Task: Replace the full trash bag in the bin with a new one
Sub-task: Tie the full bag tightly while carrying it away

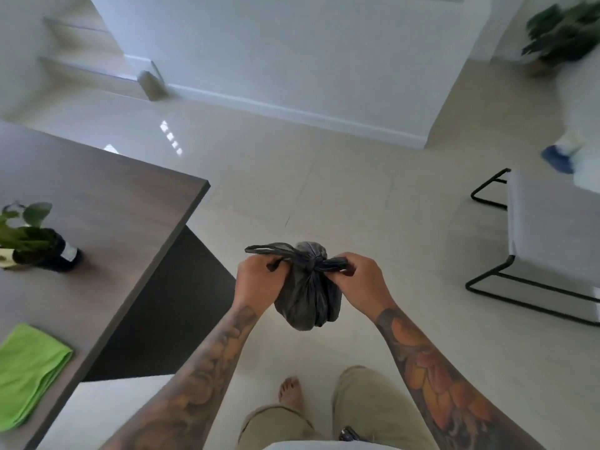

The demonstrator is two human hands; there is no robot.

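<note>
From the head camera, the left hand (259,280) and the right hand (360,280) meet in mid-air above the pale tiled floor (324,190), both clamped on the top of a small dark trash bag (306,303). The left hand's fingers curl round one twisted ear of the bag, whose loop sticks out past the knuckles up and to the left. The right hand pinches the other ear between thumb and fingers. Between the two hands sits the knot (313,263), and the bulging body of the bag hangs just below the hands, clear of the floor.

Left of the left hand, well apart, a wooden table (130,206) juts in with its corner pointing toward the bag; the table edge runs alongside the left forearm without touching it. On the table, farther left, stand a potted plant (29,238) in a dark pot and, nearer the camera, a folded green cloth (29,371).

Right of the right hand, well apart, is a white chair (548,241) on a black wire frame. Beyond it, at the frame's edge, a blurred blue shoe (556,159) and a leafy floor plant (565,30) show.

Beyond the hands lie a white wall (292,43) with a baseboard, and steps (81,53) at the far left. Below the hands are the person's khaki trousers (373,404) and a bare foot (290,393). Nothing lies between the hands and the bag.
</note>
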